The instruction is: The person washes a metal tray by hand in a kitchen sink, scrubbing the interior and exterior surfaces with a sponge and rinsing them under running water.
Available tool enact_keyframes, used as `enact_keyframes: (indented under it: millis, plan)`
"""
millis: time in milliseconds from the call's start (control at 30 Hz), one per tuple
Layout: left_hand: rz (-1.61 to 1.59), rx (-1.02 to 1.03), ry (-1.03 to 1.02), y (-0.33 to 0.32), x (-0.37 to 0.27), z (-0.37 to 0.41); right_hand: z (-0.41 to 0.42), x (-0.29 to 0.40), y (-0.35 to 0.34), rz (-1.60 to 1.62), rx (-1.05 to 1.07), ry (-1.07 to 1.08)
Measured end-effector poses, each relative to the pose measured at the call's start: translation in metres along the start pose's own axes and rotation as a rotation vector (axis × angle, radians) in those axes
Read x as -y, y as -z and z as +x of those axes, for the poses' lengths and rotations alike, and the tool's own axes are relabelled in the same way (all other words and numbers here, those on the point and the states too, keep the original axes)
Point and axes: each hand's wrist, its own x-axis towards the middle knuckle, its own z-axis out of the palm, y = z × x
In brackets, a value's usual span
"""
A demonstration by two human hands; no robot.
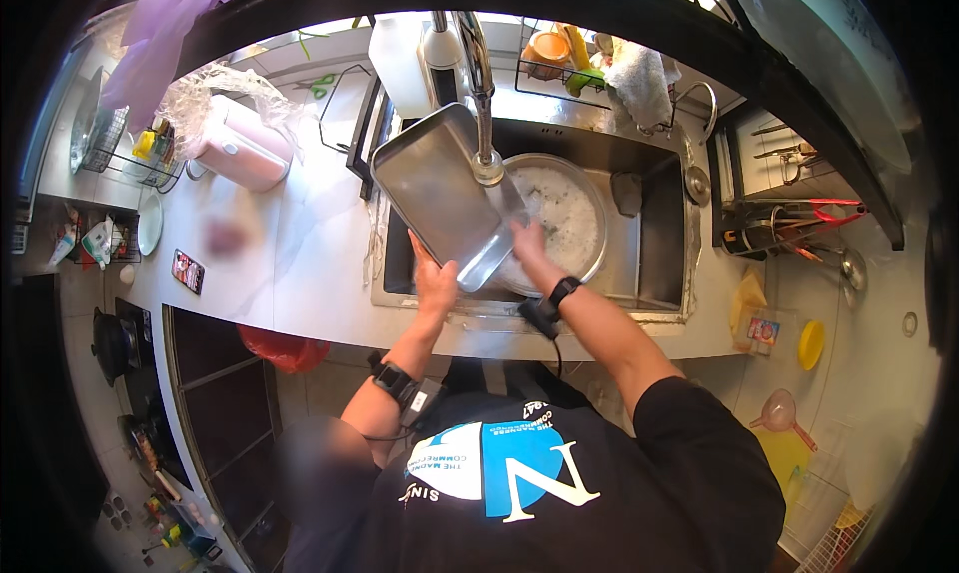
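A rectangular metal baking tray is tilted over the left part of the sink, beneath the chrome faucet. Water runs along its lower right end. My left hand grips the tray's lower left edge, thumb near the corner and fingers partly hidden behind it. At the right corner, my right hand has its fingers on the tray's edge; they are blurred by motion and water. Below and right of the tray, a round metal basin of foamy water sits in the stainless steel sink, partly covered by tray and hand.
Left on the counter are a pink appliance, a phone and a black metal rack. A wire caddy and a cloth are behind the sink. A dark shelf bar crosses overhead. Utensils stand at right.
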Motion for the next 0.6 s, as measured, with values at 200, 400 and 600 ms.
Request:
enact_keyframes:
  millis: [200, 400, 600]
  plan:
    - [-0.426, -0.197, -0.013, -0.007, -0.016, -0.021, -0.036, -0.007, -0.011, 0.254, 0.228, -0.165]
    - [-0.084, 0.079, 0.056, 0.017, -0.037, 0.010, -0.018, -0.023, 0.017, -0.135, 0.367, 0.137]
    - [-0.486, 0.271, 0.398, 0.030, -0.027, 0.035, -0.031, 0.053, 0.035, -0.176, 0.384, 0.104]
